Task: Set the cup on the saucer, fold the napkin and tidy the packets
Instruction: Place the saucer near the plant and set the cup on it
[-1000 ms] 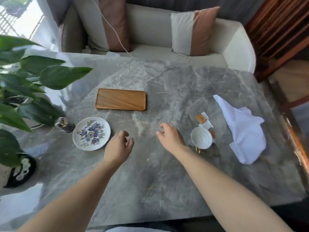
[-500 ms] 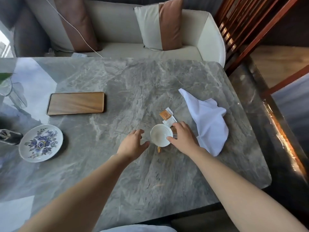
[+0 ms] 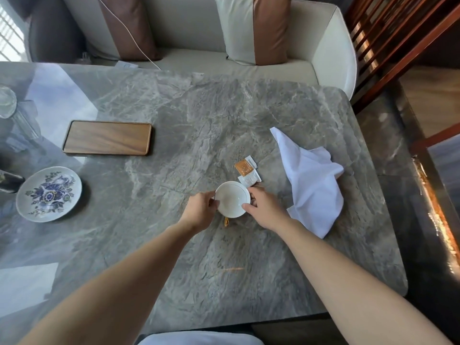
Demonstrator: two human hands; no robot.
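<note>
Because the saucer (image 3: 49,194) sits far left of the cup (image 3: 232,202), you close both hands (image 3: 201,212) (image 3: 265,212) round its sides for a steady carry.

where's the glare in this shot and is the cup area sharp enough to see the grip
Head view: window glare washes the table pale at its far left and near-left corner; an orange sunlit streak runs down the right edge. Wide-angle bending curves the table edges. The cup is fairly sharp, with left hand and right hand touching its sides.
</note>
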